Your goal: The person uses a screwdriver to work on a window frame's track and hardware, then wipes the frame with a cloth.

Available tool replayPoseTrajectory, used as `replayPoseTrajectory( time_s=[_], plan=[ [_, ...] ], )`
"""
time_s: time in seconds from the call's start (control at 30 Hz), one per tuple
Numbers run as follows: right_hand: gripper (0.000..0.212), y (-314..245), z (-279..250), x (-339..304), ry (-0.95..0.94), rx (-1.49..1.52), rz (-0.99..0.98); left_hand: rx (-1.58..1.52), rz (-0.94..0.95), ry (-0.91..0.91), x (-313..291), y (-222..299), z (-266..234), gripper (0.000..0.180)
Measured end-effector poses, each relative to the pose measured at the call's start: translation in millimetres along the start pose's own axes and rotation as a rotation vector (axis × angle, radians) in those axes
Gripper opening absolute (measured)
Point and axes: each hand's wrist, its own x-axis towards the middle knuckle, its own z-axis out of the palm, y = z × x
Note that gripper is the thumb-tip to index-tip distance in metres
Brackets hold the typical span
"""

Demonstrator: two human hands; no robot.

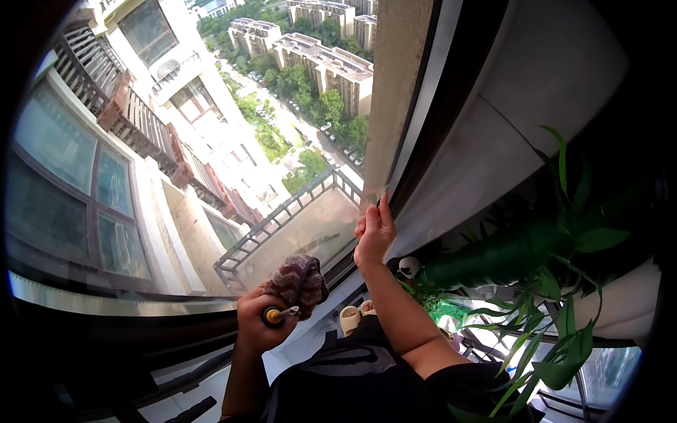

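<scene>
Left hand (pixel 258 321) clasping metal-tipped tool (pixel 273 316) and striped cloth (pixel 296 283)

Rumpled folds bulge to its right; right hand (pixel 375 236) pinches something small (pixel 382 193), unclear.

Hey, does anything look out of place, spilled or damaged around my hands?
Nothing stands out as spilled or damaged. Your left hand grips both a bunched cloth and an orange-and-black tool. Your right hand pinches a small object by the window frame, too small to identify.
</scene>
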Motion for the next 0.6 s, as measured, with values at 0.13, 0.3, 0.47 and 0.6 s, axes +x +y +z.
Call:
replayPoseTrajectory(
  time_s=[0.13, 0.3, 0.47, 0.6],
  plan=[
    [0.041, -1.9, -0.4, 0.3, -0.010, 0.015, -0.002, -0.026, 0.033, 0.001, -1.1, -5.2, 1.3, 0.017],
    [0.039, -17.7, 1.9, 8.0, 0.049, 0.121, 0.194, -0.027, 0.011, 0.001, -1.8, -4.9, 0.7, 0.018],
    [0.038, -15.2, 4.2, -0.7, 0.026, 0.084, 0.136, 0.016, -0.005, -0.003, -1.6, -2.2, 0.0, 0.017],
    [0.039, -12.4, -0.5, -1.7, -0.043, 0.055, 0.078, -0.022, 0.004, -0.003, -1.5, -2.3, 1.1, 0.017]
  ],
)
